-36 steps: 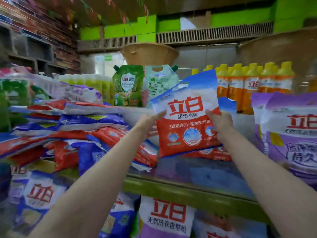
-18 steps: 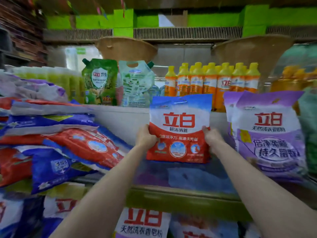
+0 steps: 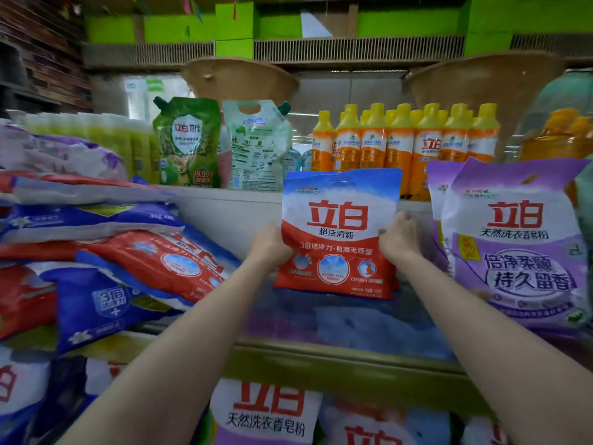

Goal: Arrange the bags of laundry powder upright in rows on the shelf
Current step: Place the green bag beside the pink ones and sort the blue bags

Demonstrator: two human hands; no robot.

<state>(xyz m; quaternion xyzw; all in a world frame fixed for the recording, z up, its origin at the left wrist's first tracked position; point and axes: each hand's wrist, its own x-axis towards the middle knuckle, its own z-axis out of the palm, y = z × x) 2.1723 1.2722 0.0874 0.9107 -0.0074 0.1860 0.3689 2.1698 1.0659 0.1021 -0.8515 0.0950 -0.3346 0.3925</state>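
Observation:
A red, white and blue bag of laundry powder (image 3: 340, 232) stands upright at the back of the glossy shelf (image 3: 321, 329). My left hand (image 3: 271, 245) grips its left edge and my right hand (image 3: 399, 237) grips its right edge. Its base rests on the shelf. Right beside it stand two purple bags (image 3: 516, 242), upright and leaning slightly back. On the left lies a messy pile of red and blue bags (image 3: 128, 261), flat and overlapping.
Behind, on a higher ledge, stand two green refill pouches (image 3: 221, 146) and a row of orange bottles (image 3: 404, 146). More bags (image 3: 269, 409) fill the shelf below. A green-yellow rail (image 3: 321, 364) marks the shelf's front edge.
The bag was held tilted in the air a second ago; both hands have brought it down and back, upright onto the shelf. My view has shifted slightly left and closer.

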